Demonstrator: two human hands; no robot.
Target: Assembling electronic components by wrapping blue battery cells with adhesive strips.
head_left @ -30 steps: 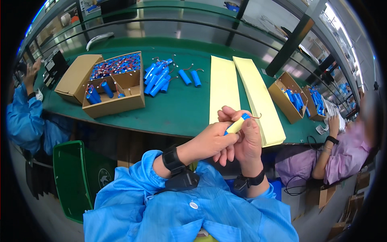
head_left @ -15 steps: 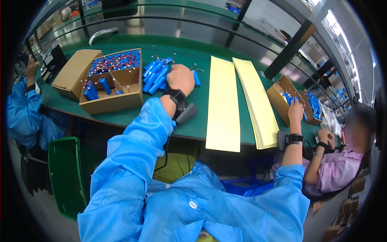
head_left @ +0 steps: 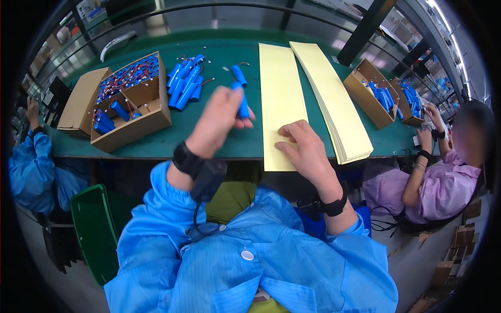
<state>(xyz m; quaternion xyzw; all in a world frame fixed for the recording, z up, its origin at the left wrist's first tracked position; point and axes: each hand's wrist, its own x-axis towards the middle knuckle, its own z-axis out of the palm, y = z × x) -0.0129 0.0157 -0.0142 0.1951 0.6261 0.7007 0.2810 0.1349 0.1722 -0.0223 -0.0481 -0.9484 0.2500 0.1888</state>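
Note:
My left hand (head_left: 215, 119) is closed around a blue cylindrical battery pack (head_left: 243, 107), held above the green table just left of a yellow sheet (head_left: 282, 73). Over the lower part of that sheet is my right hand (head_left: 307, 151), its thumb and index finger bent with a gap between them and nothing visible in it. Whether its fingertips touch the paper I cannot tell. A single battery pack (head_left: 239, 76) with a wire lies beyond my left hand. Farther left is a loose pile of similar blue battery packs (head_left: 182, 86).
A divided cardboard box (head_left: 136, 132) of battery packs stands at left beside a brown carton (head_left: 79, 104). Right of the sheet lies a yellow stack (head_left: 334, 99). Another box (head_left: 360, 98) holds packs farther right. People sit at both sides; a green bin (head_left: 94, 229) stands lower left.
My left hand has come from the pile toward me with a battery pack in it. My right hand has left the right-hand box and moved left over the yellow sheet.

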